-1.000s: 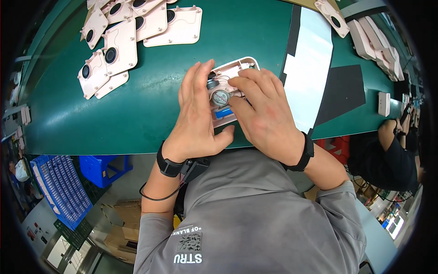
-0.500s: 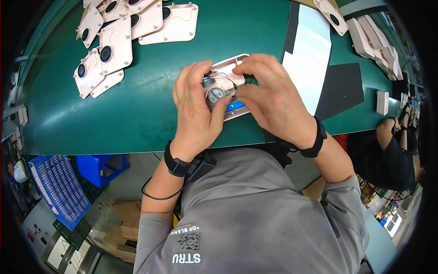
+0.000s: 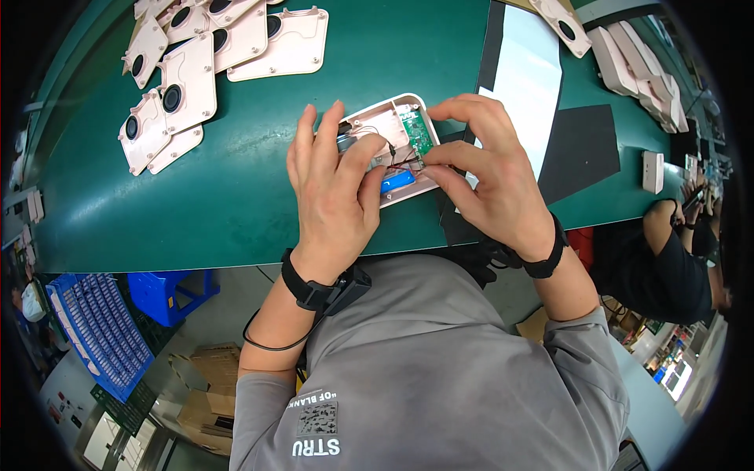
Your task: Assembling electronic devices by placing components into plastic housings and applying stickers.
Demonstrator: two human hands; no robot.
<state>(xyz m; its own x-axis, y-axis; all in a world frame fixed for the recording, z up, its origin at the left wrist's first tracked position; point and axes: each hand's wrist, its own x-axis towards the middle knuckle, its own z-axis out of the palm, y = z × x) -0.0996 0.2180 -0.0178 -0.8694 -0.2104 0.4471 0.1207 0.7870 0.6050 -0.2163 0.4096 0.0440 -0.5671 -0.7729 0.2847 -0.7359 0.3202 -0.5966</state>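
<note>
A shallow pale pink plastic housing point(image 3: 408, 100) lies on the table between my hands, its inside facing up. It holds a green circuit board point(image 3: 419, 132) on the right, a blue battery point(image 3: 398, 181) along the near side and thin red and black wires point(image 3: 404, 164). My left hand point(image 3: 334, 192) grips the housing's left part, its thumb and index finger bent inside and covering a round part there. With thumb and index finger, my right hand point(image 3: 495, 177) pinches the wires beside the board's near end; the exact tip is hidden.
Several pale pink panels with black rings point(image 3: 188, 78) lie piled at the far left. To the right are a white sheet point(image 3: 522, 71), black sheets point(image 3: 585, 149), stacked pink housings point(image 3: 640, 74) and a small white box point(image 3: 653, 172). A blue stool point(image 3: 169, 294) stands below the table's left edge.
My right hand has shifted right, uncovering the green board, and now pinches near its edge. My left thumb and index finger have moved over the round part.
</note>
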